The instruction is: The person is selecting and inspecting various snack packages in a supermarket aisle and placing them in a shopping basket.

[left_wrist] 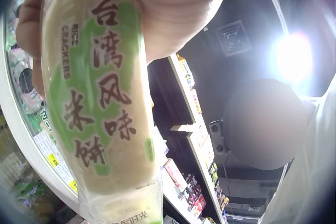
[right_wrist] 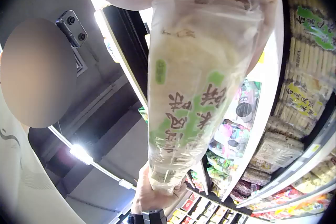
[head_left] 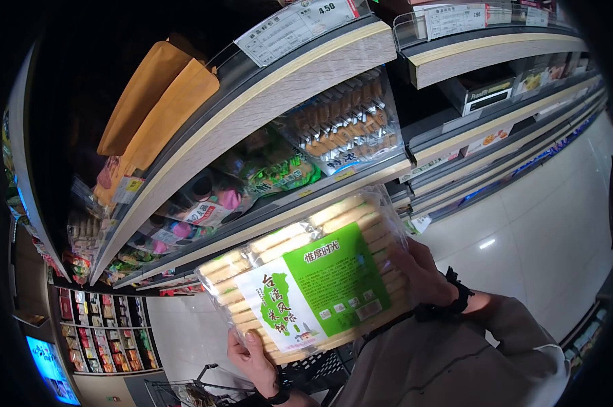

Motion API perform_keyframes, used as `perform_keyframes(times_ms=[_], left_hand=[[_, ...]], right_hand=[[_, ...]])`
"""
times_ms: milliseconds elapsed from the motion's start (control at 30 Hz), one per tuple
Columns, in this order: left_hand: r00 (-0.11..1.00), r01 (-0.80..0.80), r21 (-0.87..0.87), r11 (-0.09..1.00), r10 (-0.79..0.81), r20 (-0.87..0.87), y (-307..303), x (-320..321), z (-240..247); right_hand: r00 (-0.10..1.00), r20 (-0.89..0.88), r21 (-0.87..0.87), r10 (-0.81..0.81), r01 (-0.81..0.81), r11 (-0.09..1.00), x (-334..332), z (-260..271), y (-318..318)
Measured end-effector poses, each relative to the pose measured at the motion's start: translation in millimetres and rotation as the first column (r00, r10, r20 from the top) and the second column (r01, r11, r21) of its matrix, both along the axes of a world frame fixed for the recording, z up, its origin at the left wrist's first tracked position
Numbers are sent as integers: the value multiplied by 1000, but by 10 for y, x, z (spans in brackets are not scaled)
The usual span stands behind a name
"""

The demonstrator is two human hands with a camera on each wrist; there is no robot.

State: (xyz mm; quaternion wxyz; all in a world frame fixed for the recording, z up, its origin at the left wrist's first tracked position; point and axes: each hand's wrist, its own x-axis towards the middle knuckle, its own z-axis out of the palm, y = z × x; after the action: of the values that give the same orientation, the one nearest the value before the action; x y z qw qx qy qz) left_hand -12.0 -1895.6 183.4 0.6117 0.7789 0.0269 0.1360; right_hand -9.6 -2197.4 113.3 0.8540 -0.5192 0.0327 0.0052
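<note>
- Rice cracker pack [head_left: 313, 285]: held in the air between both hands, in front of the shelf [head_left: 306, 74], tilted, green-and-white label facing the head camera.
- Left hand [head_left: 252, 359]: at the pack's lower left end, fingers curled round it, clamped on the wrapper.
- Right hand [head_left: 422, 271]: on the pack's right end, fingers wrapped behind it and clamped on; black strap at the wrist.
- Shelf behind carries more bagged snacks; similar cracker packs [head_left: 344, 125] sit just above the held one.
- Price tag [head_left: 296, 24] on the upper shelf edge.
- Black basket [head_left: 320, 370] below the pack; pale tiled floor [head_left: 544, 230] to the right.
</note>
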Motion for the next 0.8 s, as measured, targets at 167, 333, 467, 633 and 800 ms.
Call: perform_keyframes(times_ms=[167,333,467,633,800], left_hand=[[1000,2,6,1000,-2,16,-18,-1,17],[1000,-2,25,1000,2,15,-9,6,14],[1000,7,15,1000,-7,14,-5,12,10],[999,-39,17,999,39,13,-88,19,44],[1000,-19,17,1000,19,0,-30,0,20]], right_hand=[[1000,19,15,8,-8,1000,15,6,14],[999,33,11,-6,5,1000,11,-4,18],[1000,16,-3,-1,1,1000,0,30,3],[1000,15,6,-9,9,1000,-10,22,3],[1000,-15,-20,-8,8,1000,-16,19,-5]])
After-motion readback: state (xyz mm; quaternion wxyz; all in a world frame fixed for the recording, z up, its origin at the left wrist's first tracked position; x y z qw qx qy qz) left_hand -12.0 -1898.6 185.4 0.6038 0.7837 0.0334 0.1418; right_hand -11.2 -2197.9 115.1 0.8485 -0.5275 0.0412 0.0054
